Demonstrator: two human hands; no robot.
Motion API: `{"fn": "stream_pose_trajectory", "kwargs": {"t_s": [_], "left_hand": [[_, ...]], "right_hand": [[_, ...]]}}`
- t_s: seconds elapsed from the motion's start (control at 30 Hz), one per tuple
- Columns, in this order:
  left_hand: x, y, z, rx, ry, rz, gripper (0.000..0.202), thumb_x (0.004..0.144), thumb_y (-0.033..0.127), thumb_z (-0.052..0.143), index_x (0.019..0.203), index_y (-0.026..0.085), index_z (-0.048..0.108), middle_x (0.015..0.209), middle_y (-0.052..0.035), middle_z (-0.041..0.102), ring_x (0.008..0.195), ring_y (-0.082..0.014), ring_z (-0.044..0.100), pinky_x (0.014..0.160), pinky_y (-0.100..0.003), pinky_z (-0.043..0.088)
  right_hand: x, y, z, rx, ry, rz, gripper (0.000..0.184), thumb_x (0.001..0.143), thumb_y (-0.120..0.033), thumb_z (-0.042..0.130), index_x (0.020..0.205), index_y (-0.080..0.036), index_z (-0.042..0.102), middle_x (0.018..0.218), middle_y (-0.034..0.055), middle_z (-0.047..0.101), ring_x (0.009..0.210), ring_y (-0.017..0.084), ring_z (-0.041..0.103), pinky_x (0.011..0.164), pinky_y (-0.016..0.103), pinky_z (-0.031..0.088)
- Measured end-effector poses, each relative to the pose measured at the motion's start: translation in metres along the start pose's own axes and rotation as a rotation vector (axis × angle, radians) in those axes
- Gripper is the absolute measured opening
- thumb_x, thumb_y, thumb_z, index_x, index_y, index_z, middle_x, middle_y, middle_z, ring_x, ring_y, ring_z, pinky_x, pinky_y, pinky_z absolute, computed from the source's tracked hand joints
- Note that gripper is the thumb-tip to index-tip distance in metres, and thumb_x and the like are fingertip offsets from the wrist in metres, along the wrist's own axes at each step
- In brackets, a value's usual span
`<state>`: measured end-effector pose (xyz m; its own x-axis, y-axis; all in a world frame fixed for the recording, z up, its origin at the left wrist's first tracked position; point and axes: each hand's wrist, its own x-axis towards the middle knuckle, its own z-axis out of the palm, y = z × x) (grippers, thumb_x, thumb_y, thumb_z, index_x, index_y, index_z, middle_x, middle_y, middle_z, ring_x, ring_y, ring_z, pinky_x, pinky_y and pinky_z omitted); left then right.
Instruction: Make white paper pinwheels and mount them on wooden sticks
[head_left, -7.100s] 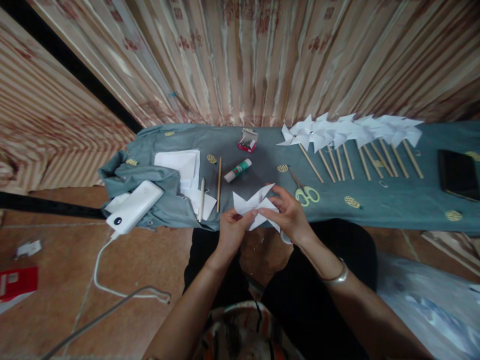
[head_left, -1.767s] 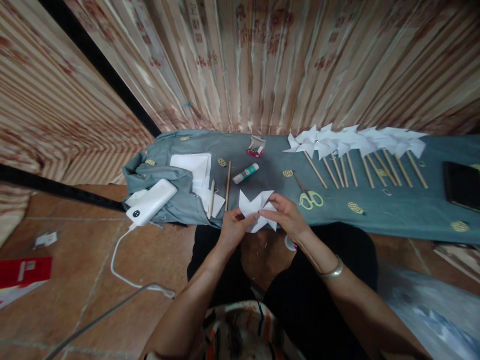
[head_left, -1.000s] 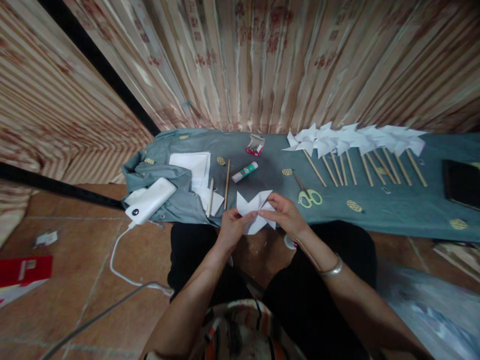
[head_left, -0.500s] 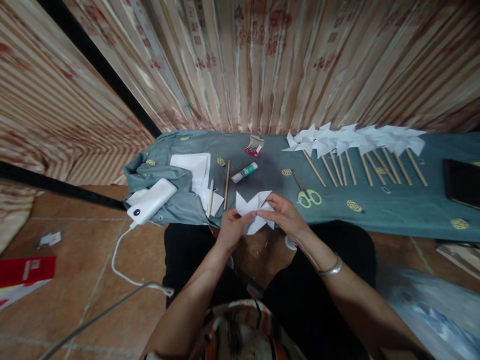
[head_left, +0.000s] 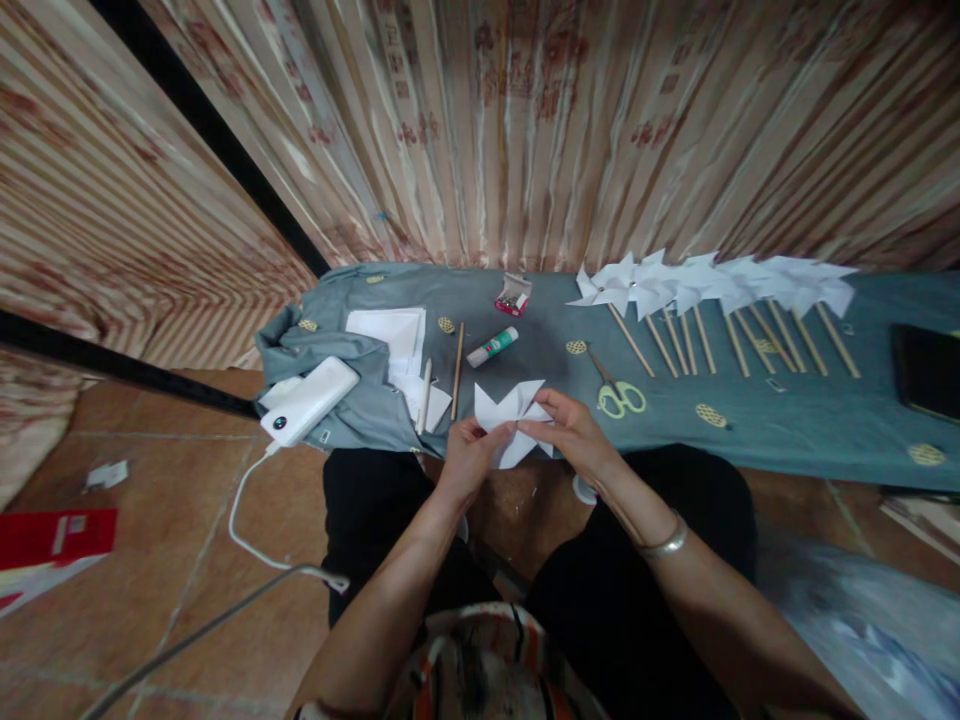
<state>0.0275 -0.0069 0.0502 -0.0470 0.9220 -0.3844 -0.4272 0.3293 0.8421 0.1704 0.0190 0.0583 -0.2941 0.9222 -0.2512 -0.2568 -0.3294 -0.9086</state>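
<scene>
Between both hands, just over the front edge of the cloth-covered table, is a white paper pinwheel [head_left: 510, 405] with folded blades and no stick visible on it. My left hand [head_left: 471, 455] grips its left side, thumb pressed near the centre. From the right, my right hand [head_left: 571, 430] pinches it, the thumb also at the centre and fingers behind a blade. Past the hands lie a glue stick [head_left: 493, 347], a wooden stick [head_left: 458, 370] and a white pencil-like stick [head_left: 425, 396]. Scissors with pale green handles [head_left: 621, 398] rest right of my right hand.
A row of white pinwheels on sticks [head_left: 712, 283] lies at the back right. A small red box of metal pins [head_left: 513, 295] sits behind the glue stick. Paper sheets [head_left: 390, 330] and a white power bank with cable [head_left: 311, 400] are left; a dark tablet-like object [head_left: 928, 365] is far right.
The view has shifted slightly. Both hands keep their hold on the pinwheel, with thumbs still at its centre; nothing else has visibly moved.
</scene>
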Motion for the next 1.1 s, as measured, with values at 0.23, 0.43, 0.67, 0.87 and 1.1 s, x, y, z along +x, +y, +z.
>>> {"fn": "stream_pose_trajectory", "kwargs": {"t_s": [0.23, 0.43, 0.67, 0.87, 1.1], "left_hand": [[0.0, 0.003, 0.002, -0.011, 0.001, 0.024, 0.039, 0.048, 0.036, 0.088, 0.075, 0.012, 0.074, 0.07, -0.003, 0.073, 0.058, -0.0119, 0.062, 0.063, -0.025, 0.049], [0.006, 0.009, -0.011, 0.085, 0.054, 0.134, 0.036, 0.058, 0.042, 0.082, 0.077, 0.014, 0.074, 0.073, -0.0037, 0.072, 0.069, -0.0141, 0.065, 0.07, -0.025, 0.05], [0.046, 0.046, -0.067, 0.603, 0.314, 0.558, 0.016, 0.074, 0.028, 0.066, 0.085, 0.018, 0.072, 0.092, -0.0066, 0.072, 0.087, -0.0187, 0.065, 0.078, -0.029, 0.05], [0.064, 0.064, -0.098, 1.077, 0.382, 0.668, 0.015, 0.08, 0.018, 0.058, 0.083, 0.019, 0.073, 0.091, -0.0077, 0.072, 0.095, -0.0225, 0.063, 0.087, -0.035, 0.048], [0.08, 0.054, -0.069, 1.358, 0.186, 0.603, 0.022, 0.084, 0.022, 0.059, 0.103, 0.019, 0.069, 0.105, -0.0094, 0.07, 0.097, -0.0218, 0.064, 0.088, -0.031, 0.047]], "right_hand": [[0.001, 0.002, 0.001, 0.011, 0.044, -0.008, 0.04, 0.056, -0.032, 0.085, 0.088, -0.02, 0.063, 0.078, -0.0007, 0.073, 0.068, 0.015, 0.065, 0.067, 0.028, 0.051], [0.006, -0.005, -0.01, 0.047, 0.113, -0.039, 0.042, 0.052, -0.03, 0.088, 0.087, -0.021, 0.065, 0.081, -0.001, 0.073, 0.07, 0.017, 0.068, 0.072, 0.032, 0.053], [0.011, -0.008, -0.026, 0.087, 0.191, -0.087, 0.037, 0.054, -0.028, 0.088, 0.082, -0.021, 0.065, 0.082, -0.001, 0.073, 0.074, 0.018, 0.068, 0.078, 0.034, 0.054], [0.013, -0.01, -0.027, 0.121, 0.225, -0.097, 0.037, 0.053, -0.028, 0.088, 0.083, -0.021, 0.068, 0.083, -0.0007, 0.074, 0.076, 0.017, 0.068, 0.078, 0.031, 0.054], [0.015, -0.012, -0.032, 0.147, 0.224, -0.082, 0.037, 0.053, -0.026, 0.088, 0.084, -0.021, 0.068, 0.084, -0.0001, 0.074, 0.076, 0.018, 0.068, 0.078, 0.032, 0.053]]}}
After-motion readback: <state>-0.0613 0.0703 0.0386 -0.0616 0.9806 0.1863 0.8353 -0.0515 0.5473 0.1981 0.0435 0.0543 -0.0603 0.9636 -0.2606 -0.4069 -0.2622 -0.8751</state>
